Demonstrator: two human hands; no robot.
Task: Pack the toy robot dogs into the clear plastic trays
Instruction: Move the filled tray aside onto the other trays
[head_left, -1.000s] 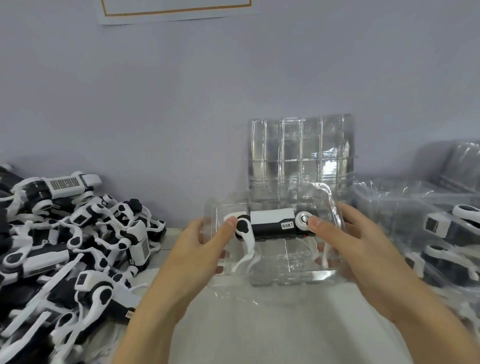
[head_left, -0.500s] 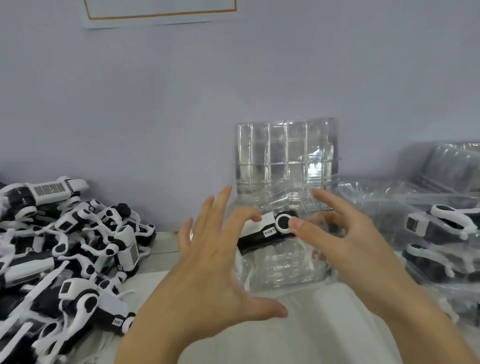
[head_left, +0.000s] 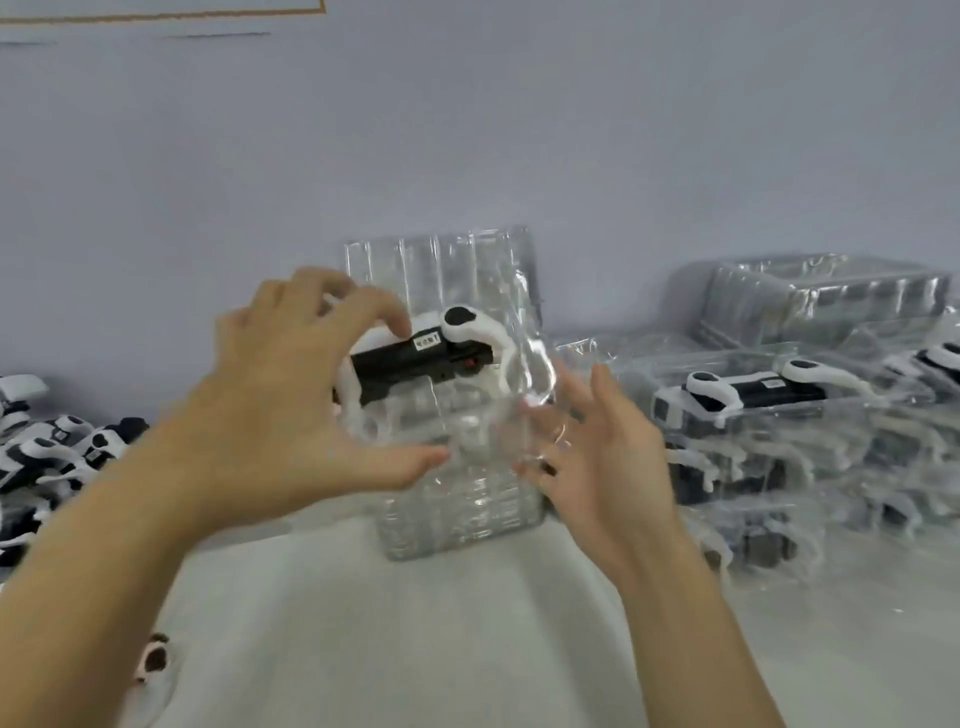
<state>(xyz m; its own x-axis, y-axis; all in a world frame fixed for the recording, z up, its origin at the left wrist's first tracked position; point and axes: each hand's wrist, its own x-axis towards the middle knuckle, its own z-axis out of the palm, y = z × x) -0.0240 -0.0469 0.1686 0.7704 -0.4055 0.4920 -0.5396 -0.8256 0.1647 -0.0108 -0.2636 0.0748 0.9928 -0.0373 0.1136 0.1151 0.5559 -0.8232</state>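
1. The black-and-white toy robot dog (head_left: 421, 358) was seated in the clear plastic tray (head_left: 462, 499), at 12 o'clock from the white table (head_left: 389, 623).
2. The left hand (head_left: 280, 410) was curled round the tray.
3. The right hand (head_left: 597, 457) was spread flat against the tray, at 3 o'clock.

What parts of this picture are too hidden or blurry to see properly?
- Head view: the left hand covers one end of the toy robot dog.
- The clear plastic tray blurs the right hand fingers behind it.
- The pile of loose dogs is cut off by the left edge.
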